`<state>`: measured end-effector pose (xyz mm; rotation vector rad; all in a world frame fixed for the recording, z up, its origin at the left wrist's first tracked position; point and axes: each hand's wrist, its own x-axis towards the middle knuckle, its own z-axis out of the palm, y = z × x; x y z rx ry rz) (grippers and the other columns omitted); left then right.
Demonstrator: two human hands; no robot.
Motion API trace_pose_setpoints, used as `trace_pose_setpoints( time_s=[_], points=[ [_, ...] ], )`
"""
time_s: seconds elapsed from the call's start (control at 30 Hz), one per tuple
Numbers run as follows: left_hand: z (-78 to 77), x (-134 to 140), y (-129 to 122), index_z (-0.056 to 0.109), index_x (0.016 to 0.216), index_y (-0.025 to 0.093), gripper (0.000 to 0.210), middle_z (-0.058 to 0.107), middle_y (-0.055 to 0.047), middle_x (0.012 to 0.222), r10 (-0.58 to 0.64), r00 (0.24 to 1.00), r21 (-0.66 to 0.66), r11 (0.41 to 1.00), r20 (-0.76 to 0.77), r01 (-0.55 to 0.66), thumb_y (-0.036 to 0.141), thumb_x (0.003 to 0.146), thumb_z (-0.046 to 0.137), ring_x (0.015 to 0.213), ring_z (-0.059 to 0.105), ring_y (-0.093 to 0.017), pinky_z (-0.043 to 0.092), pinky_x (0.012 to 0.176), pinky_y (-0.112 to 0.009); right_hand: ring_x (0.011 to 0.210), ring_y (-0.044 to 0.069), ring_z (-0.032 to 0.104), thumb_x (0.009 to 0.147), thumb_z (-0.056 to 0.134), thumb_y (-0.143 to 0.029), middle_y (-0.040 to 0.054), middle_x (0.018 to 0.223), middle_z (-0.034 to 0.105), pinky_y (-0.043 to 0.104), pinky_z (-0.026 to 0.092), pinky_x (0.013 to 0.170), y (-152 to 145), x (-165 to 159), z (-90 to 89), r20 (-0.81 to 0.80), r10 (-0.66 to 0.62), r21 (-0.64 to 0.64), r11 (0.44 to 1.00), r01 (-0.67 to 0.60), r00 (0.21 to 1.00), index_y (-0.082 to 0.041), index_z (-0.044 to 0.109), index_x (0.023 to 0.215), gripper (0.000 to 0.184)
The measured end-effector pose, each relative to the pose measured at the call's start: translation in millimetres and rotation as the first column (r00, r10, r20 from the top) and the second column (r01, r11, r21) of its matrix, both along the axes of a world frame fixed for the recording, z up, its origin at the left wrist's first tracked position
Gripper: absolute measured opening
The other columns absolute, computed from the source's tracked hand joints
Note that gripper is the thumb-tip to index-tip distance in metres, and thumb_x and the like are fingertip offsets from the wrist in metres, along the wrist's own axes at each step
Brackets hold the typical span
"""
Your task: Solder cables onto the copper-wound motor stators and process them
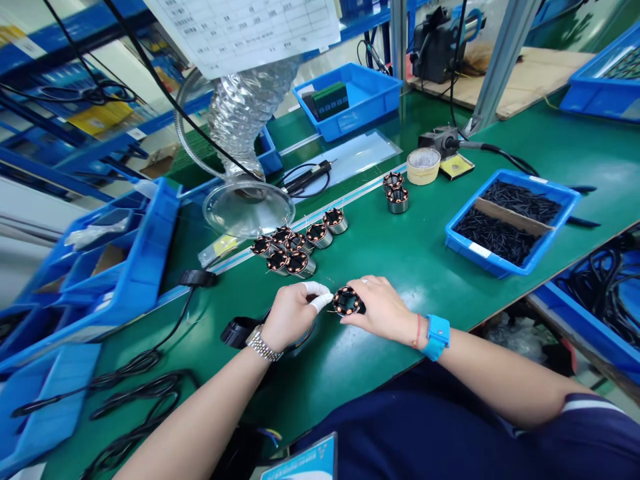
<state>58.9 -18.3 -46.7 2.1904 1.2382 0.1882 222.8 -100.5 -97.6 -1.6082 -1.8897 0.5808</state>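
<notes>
Here's the green surface, spread wide across the scene, with a blue compartment bin at the left, and a foil duct coming down at the far side to a flared hood, near the parts and probably put there to draw fumes away. Over on the right, a blue tray with a cardboard divider across it, likely so two lots of short black pieces don't mix! Now the hands: the right hand is grasping a wound core from its right, fingers on the far side, thumb on the near side, open end up, presumably so the copper windings face the eyes. The left hand meets it at the left rim, white-covered fingertips drawn close together (a fine lead sticks out just there, but I can't tell whether it's pinched). So that core is at the near middle, between the two hands. And the count: one tray, one divider, two heaps; then seven cores clustered by the hood, a pair of cores farther right, and the one in the grasp, ten altogether
</notes>
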Motion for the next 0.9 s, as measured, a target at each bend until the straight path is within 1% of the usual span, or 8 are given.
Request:
trace_pose_setpoints(
  time_s=[0.13, 0.37, 0.47, 0.5, 0.6, 0.73, 0.83, 0.9],
  points=[
    [0.1, -2.2, -0.1, 0.067, 0.075, 0.019, 0.022, 0.070, -0.004, 0.080, -0.015, 1.000, 0.076, 0.997, 0.022, 0.013, 0.038, 0.071, 0.057, 0.076, 0.063, -0.021, 0.048, 0.074, -0.033, 0.088, 0.021, 0.050, 0.068, 0.064, -0.051, 0.0074, 0.090, 0.059, 0.034, 0.035, 0.075, -0.2, 2.5, 3.2, 0.040, 0.023, -0.005, 1.000, -0.023, 0.999, -0.017, 0.051, 0.102, 0.050],
    [6.0, -16.9, 2.7, 0.067, 0.082, 0.017, 0.032, 0.069, -0.006, 0.086, 0.156, 0.958, -0.119, 0.984, 0.239, -0.131, 0.046, 0.069, 0.062, 0.077, 0.064, -0.021, 0.050, 0.077, -0.035, 0.090, 0.022, 0.050, 0.067, 0.064, -0.051, 0.0078, 0.091, 0.059, 0.034, 0.035, 0.077, 0.5, 3.1, 1.3, 0.039, 0.019, -0.002, 1.000, -0.019, 0.999, -0.017, 0.051, 0.103, 0.051],
    [7.7, -31.5, 5.7, 0.066, 0.087, 0.017, 0.035, 0.069, -0.007, 0.089, 0.205, 0.951, -0.098, 0.977, 0.231, -0.187, 0.047, 0.071, 0.060, 0.078, 0.064, -0.022, 0.050, 0.080, -0.037, 0.089, 0.022, 0.050, 0.068, 0.063, -0.052, 0.0077, 0.090, 0.059, 0.034, 0.034, 0.078, 0.7, 3.0, -0.8, 0.022, 0.024, 0.009, 1.000, -0.025, 0.999, -0.017, 0.051, 0.102, 0.050],
    [6.0, -35.7, 5.6, 0.067, 0.086, 0.018, 0.034, 0.069, -0.007, 0.089, 0.170, 0.969, -0.084, 0.984, 0.178, -0.158, 0.047, 0.070, 0.061, 0.081, 0.064, -0.023, 0.049, 0.082, -0.038, 0.089, 0.022, 0.050, 0.068, 0.063, -0.052, 0.0076, 0.090, 0.059, 0.034, 0.034, 0.078, 0.7, 3.1, -1.3, 0.018, 0.024, 0.011, 1.000, -0.024, 1.000, -0.017, 0.051, 0.102, 0.050],
    [-3.4, -41.2, 2.2, 0.069, 0.084, 0.021, 0.028, 0.069, -0.005, 0.089, -0.032, 0.999, -0.114, 0.993, 0.044, 0.037, 0.044, 0.068, 0.063, 0.085, 0.063, -0.023, 0.048, 0.084, -0.037, 0.090, 0.022, 0.050, 0.068, 0.064, -0.051, 0.0072, 0.091, 0.059, 0.034, 0.034, 0.078, 0.5, 3.3, -1.9, 0.014, 0.021, 0.015, 1.000, -0.022, 1.000, -0.017, 0.051, 0.101, 0.049],
    [-7.4, -32.4, -3.2, 0.069, 0.086, 0.022, 0.021, 0.069, -0.003, 0.088, -0.150, 0.980, -0.082, 0.984, 0.129, 0.161, 0.037, 0.073, 0.061, 0.080, 0.064, -0.018, 0.050, 0.077, -0.030, 0.091, 0.021, 0.049, 0.069, 0.064, -0.050, 0.0073, 0.092, 0.059, 0.034, 0.034, 0.078, 0.5, 3.2, -0.8, 0.010, 0.027, 0.016, 1.000, -0.027, 1.000, -0.017, 0.051, 0.102, 0.048],
    [0.4, -21.4, -6.6, 0.069, 0.085, 0.022, 0.017, 0.069, -0.003, 0.084, -0.233, 0.954, -0.011, 0.971, 0.187, 0.239, 0.033, 0.075, 0.060, 0.077, 0.063, -0.016, 0.049, 0.073, -0.027, 0.091, 0.021, 0.049, 0.068, 0.064, -0.049, 0.0074, 0.092, 0.059, 0.033, 0.034, 0.077, 0.7, 3.0, 0.9, 0.019, 0.032, 0.006, 0.999, -0.032, 0.999, -0.017, 0.051, 0.103, 0.049],
    [6.7, -15.0, -10.3, 0.068, 0.085, 0.021, 0.016, 0.068, -0.003, 0.081, -0.293, 0.942, 0.058, 0.956, 0.162, 0.287, 0.030, 0.078, 0.057, 0.073, 0.062, -0.014, 0.048, 0.070, -0.025, 0.090, 0.021, 0.050, 0.068, 0.064, -0.049, 0.0075, 0.092, 0.059, 0.033, 0.034, 0.077, 0.8, 3.0, 2.1, 0.040, 0.031, 0.002, 1.000, -0.031, 0.999, -0.017, 0.051, 0.102, 0.049]
  ],
)
